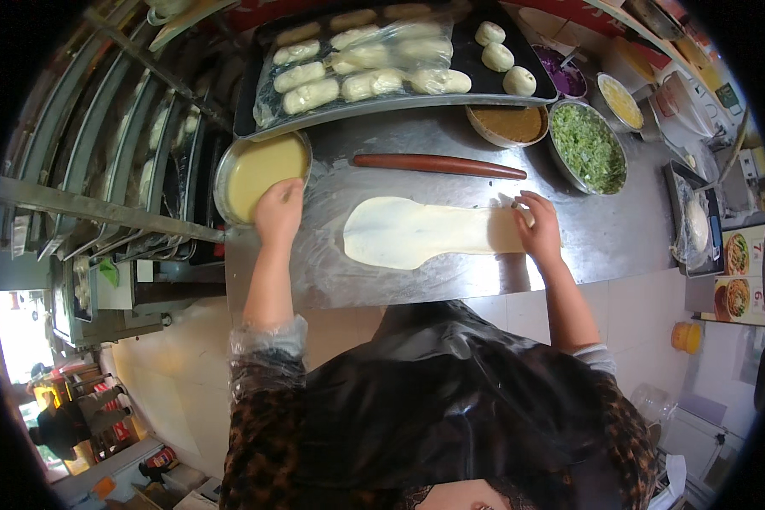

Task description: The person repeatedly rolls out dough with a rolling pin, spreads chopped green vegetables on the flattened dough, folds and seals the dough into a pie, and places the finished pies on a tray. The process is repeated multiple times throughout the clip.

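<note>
A thin sheet of rolled dough [414, 233] lies flat on the steel worktop, wide on the left and narrower to the right. My left hand [282, 207] is at the near right rim of a metal bowl of pale yellow liquid [268, 162]; its fingertips are bent and partly hidden. My right hand [539, 223] is over the right end of the dough, fingers curled, and whether it grips the dough is unclear. A reddish-brown wooden rolling pin [440, 166] lies beyond the dough.
A black tray [382, 105] of dough pieces, partly under plastic film, spans the back. Bowls of brown paste [510, 124], chopped greens [588, 146], purple filling [561, 71] and yellow shreds [619, 102] stand back right. A metal tray rack [108, 204] stands left; a smaller tray [695, 217] is right.
</note>
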The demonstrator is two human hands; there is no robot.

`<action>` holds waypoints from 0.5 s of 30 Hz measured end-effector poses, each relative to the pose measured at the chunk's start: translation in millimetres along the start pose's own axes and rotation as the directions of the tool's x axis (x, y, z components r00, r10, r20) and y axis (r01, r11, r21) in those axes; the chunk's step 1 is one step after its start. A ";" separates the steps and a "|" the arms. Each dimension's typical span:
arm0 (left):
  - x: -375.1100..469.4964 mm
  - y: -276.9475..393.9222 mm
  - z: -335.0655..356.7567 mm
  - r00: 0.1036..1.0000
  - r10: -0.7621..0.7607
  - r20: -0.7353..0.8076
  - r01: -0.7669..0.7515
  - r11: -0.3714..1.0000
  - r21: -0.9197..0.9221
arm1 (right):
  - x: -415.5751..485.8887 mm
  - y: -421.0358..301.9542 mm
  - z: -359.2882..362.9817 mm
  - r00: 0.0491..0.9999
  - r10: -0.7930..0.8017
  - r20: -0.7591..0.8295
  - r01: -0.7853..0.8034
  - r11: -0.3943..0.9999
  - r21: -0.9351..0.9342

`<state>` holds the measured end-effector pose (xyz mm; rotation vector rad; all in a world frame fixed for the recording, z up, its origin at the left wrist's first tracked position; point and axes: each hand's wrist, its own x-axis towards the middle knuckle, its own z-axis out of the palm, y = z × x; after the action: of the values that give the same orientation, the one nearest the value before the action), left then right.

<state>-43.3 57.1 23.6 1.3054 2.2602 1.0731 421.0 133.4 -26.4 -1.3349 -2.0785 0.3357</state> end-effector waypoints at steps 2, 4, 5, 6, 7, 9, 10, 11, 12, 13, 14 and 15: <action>-28.6 6.1 6.5 0.998 -0.031 -0.058 0.010 0.943 -0.332 | -8.5 17.6 -9.5 0.991 0.133 -0.010 -0.134 0.991 -0.018; -71.5 10.2 27.0 0.964 0.210 0.161 -0.203 0.977 -0.064 | -18.6 32.4 -20.3 0.947 0.319 -0.044 -0.322 0.942 -0.091; -90.9 9.0 36.5 0.868 0.234 0.438 -0.302 0.949 0.093 | -23.7 37.9 -24.9 0.938 0.338 -0.073 -0.343 0.937 -0.069; -101.6 7.7 45.7 0.694 0.330 0.640 -0.535 0.831 0.153 | -28.4 41.9 -28.9 0.907 0.412 -0.090 -0.418 0.906 -0.062; -106.9 4.6 52.7 0.744 0.329 0.581 -0.538 0.812 0.229 | -32.0 45.5 -32.1 0.856 0.503 -0.120 -0.510 0.859 -0.034; -104.4 0.5 64.9 0.754 0.245 0.609 -0.554 0.735 0.390 | -36.0 50.3 -36.9 0.814 0.581 0.011 -0.578 0.811 -0.092; -97.8 1.2 72.8 0.807 0.220 0.548 -0.526 0.691 0.497 | -35.6 52.9 -39.4 0.807 0.588 0.054 -0.589 0.808 -0.003; -94.5 4.1 79.8 0.784 0.260 0.564 -0.549 0.715 0.432 | -34.8 53.6 -38.1 0.784 0.608 0.124 -0.619 0.782 0.080; -92.0 8.9 86.8 0.781 0.272 0.563 -0.559 0.707 0.434 | -33.1 54.4 -38.4 0.794 0.596 0.117 -0.603 0.797 0.035; -91.6 16.3 93.8 0.792 0.332 0.512 -0.574 0.691 0.440 | -31.5 53.1 -36.0 0.791 0.590 0.165 -0.598 0.802 0.000; -100.9 26.0 102.5 0.751 0.327 0.573 -0.610 0.676 0.414 | -29.4 51.2 -34.0 0.792 0.586 0.171 -0.588 0.808 -0.044; -109.1 34.9 108.9 0.682 0.351 0.641 -0.659 0.675 0.331 | -27.7 47.9 -30.7 0.807 0.564 0.178 -0.563 0.824 -0.059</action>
<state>100.6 24.6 -33.3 2.2658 1.8128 0.0785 482.8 126.9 -38.5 -1.9821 -1.7735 0.7363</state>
